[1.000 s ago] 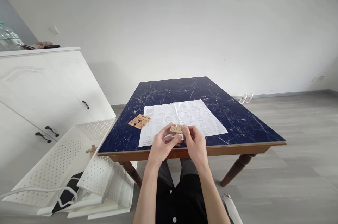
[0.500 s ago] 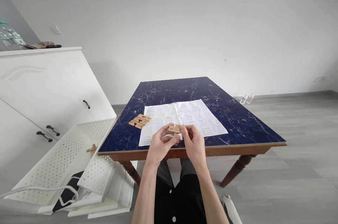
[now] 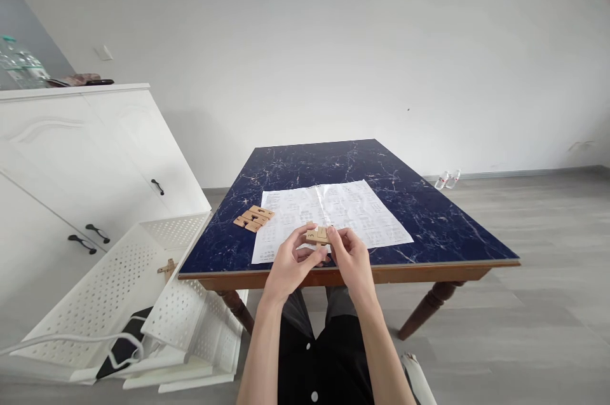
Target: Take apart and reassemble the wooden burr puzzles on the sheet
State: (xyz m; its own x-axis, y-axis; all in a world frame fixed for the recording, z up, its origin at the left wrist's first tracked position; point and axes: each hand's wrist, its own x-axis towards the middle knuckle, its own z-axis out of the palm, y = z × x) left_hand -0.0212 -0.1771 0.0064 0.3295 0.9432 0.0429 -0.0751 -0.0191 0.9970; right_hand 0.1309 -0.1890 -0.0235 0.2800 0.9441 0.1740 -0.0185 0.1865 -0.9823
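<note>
Small wooden puzzle pieces (image 3: pixel 316 236), fitted against one another and marked with a 3, are held between my two hands above the table's front edge. My left hand (image 3: pixel 291 260) grips them from the left, thumb below and fingers behind. From the right, my right hand (image 3: pixel 351 255) pinches the other end between thumb and fingers. Under the hands lies a creased printed paper sheet (image 3: pixel 338 205). Left of the sheet, several flat wooden pieces with cut-out slots (image 3: pixel 254 219) rest side by side, partly over its edge. My fingers hide part of the held pieces.
The blue marbled table (image 3: pixel 314 163) has a wooden edge. At the left, a white perforated basket (image 3: pixel 105 290) holds a wooden piece (image 3: pixel 167 269) and stands against a white cabinet (image 3: pixel 95 157). Plastic bottles (image 3: pixel 448 179) stand on the floor beyond the table's right side.
Both hands keep their hold on the wooden pieces, which have turned slightly so their face shows at a different angle. The right fingers have shifted a little. The view has moved slightly.
</note>
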